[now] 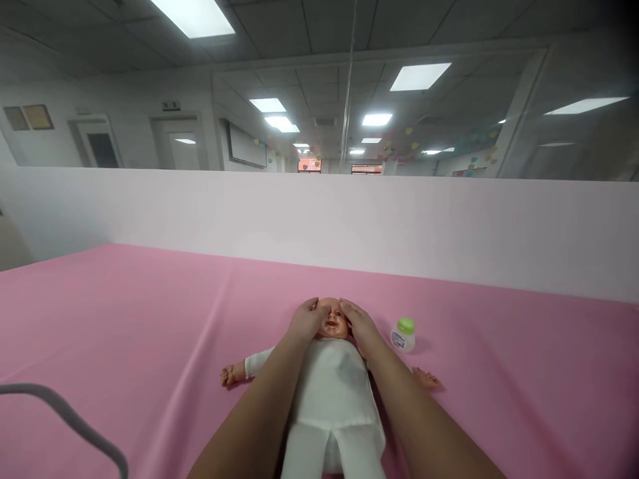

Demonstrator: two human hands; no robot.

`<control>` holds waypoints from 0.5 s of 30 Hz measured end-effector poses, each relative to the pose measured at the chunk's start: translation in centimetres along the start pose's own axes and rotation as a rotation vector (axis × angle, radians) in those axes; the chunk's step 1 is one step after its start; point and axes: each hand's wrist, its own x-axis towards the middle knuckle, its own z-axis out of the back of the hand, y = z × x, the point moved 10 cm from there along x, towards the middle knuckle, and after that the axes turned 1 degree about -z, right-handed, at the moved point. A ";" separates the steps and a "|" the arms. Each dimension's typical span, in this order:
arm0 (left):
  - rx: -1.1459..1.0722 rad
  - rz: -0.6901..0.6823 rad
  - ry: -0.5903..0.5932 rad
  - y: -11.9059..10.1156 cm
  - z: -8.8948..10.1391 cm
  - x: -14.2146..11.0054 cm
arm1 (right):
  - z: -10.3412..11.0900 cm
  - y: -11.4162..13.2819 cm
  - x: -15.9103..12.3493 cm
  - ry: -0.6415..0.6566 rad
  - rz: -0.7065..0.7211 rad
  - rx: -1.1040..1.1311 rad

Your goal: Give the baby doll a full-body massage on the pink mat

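A baby doll [335,382] in white clothes lies on its back, arms spread out to both sides, head away from me. Its head is cupped between my two hands. My left hand [305,320] rests along the left side of the head, with the thumb across the face near one eye. On the other side my right hand [360,324] holds the head, its thumb at the forehead by the other eye. The fingertips behind the head are partly hidden. A small clear jar [402,340] with a green lid stands to the right of my right hand.
A pink padded surface [164,319] lies under the doll, with creases in it. Behind it runs a low white wall [319,219] topped by glass. A grey curved tube [74,422] enters at the lower left.
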 end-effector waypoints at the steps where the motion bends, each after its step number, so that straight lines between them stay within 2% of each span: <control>1: -0.020 0.026 0.022 0.0 -0.1 0.0 | 0.1 -0.1 0.0 0.002 -0.017 0.015; 6: -0.062 0.065 0.049 -0.5 0.2 -0.4 | 0.0 -0.3 0.1 0.024 -0.048 0.061; 15: -0.037 0.055 -0.014 -0.3 0.8 -0.6 | -0.3 -0.6 0.5 0.024 -0.043 0.054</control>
